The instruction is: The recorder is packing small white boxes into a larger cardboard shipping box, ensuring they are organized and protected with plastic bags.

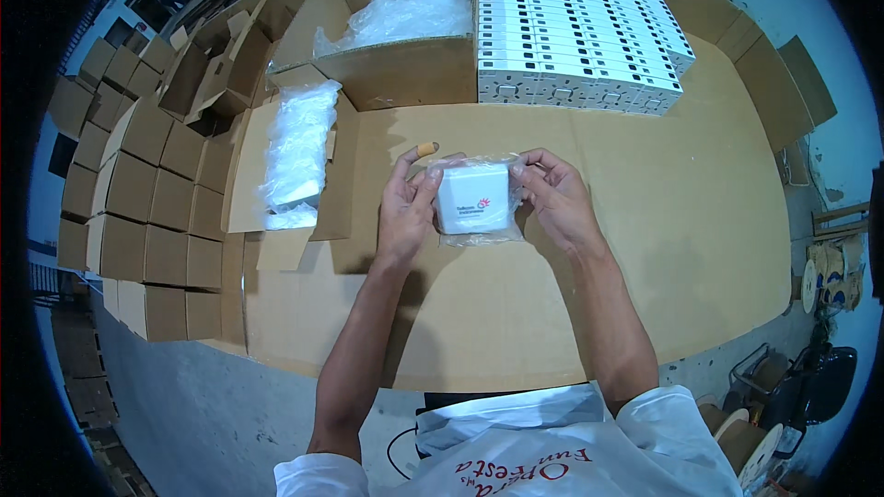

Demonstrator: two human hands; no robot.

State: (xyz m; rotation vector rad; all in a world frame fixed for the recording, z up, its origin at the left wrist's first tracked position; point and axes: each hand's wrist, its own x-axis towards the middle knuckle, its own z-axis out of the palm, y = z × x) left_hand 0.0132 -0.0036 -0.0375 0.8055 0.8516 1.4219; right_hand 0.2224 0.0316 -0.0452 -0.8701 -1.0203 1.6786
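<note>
Between my two hands is a square white plastic box (472,198) with a small red mark, wrapped in a clear plastic bag. My left hand (408,207) pinches the bag's left side, thumb on the front; its index finger, with an orange covering on the tip, points up and away. My right hand (560,195) grips the upper right side of the bag between thumb and fingers. The bagged box is held above the cardboard-covered table (681,248). Left of my left hand stands an open carton (343,170) holding a row of bagged white items (299,147).
A larger open carton (414,74) with clear plastic bags (414,9) stands at the back. Beside it, white boxes (575,83) are stacked in rows. Small brown cartons (166,193) are piled at the left edge. A raised cardboard wall (773,83) borders the far right.
</note>
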